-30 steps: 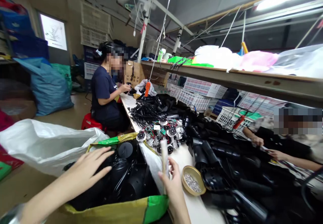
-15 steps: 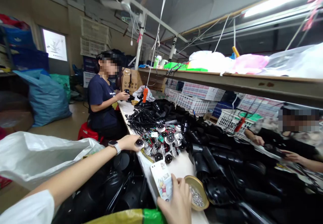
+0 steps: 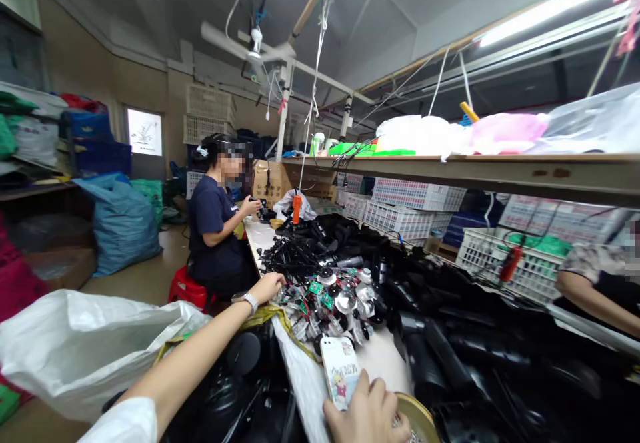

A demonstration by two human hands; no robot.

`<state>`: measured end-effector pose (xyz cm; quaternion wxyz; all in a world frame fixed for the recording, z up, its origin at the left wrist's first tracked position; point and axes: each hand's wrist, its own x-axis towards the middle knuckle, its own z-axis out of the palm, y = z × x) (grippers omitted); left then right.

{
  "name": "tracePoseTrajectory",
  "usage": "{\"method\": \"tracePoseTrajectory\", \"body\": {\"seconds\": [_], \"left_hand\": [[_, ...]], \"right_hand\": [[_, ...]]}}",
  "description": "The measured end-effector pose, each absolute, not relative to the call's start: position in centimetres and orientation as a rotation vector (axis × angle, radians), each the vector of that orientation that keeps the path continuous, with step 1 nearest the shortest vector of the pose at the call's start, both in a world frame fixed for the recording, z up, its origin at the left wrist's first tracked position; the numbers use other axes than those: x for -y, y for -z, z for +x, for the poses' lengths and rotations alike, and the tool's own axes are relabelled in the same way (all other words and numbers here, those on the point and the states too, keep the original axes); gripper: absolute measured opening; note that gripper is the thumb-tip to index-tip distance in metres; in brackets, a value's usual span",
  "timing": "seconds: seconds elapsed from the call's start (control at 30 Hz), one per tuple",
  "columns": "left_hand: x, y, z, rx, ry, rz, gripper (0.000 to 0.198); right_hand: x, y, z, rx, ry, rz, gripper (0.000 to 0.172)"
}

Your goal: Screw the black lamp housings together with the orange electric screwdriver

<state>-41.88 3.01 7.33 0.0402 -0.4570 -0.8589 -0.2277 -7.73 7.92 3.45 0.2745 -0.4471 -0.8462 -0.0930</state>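
My left hand, with a pale watch on its wrist, is at the left edge of a heap of small round motor-like parts with wires and green circuit boards. Its fingers are curled together; what they hold, if anything, is hidden. My right hand is spread over the lower end of a phone in a white cartoon case, thumb at the phone's left side. Its outer fingers reach the rim of a yellowish bowl of small metal pieces, partly covering it.
Black plastic housings cover the right side of the table. Black cables lie beyond the motor parts. A white sack stands at left. A co-worker sits at the far end; another person's arm shows at right.
The round part with a black disc no longer shows in my left hand, which is now against the heap. My right-hand fingers are spread wider. The view has turned left.
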Motion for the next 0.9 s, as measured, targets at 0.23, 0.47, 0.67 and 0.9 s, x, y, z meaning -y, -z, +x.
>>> {"method": "tracePoseTrajectory", "body": {"seconds": [0.23,0.47,0.67,0.9], "left_hand": [[-2.5,-5.2,-39.2,2.515,0.816,-1.285,0.039],[10.1,-5.6,-28.5,2.469,0.622,-1.838,0.035],[19.7,-8.7,-18.2,2.998,0.340,-1.839,0.067],[18.3,-8.2,-15.0,2.924,-0.143,-1.903,0.019]], "right_hand": [[-7.8,-1.5,-7.6,2.325,0.301,-1.162,0.055],[-6.9,0.1,-7.8,2.387,0.245,-1.173,0.053],[-7.1,-0.5,-7.7,2.383,0.061,-1.117,0.054],[-7.6,-1.7,-7.3,2.367,-0.146,-1.114,0.054]]}}
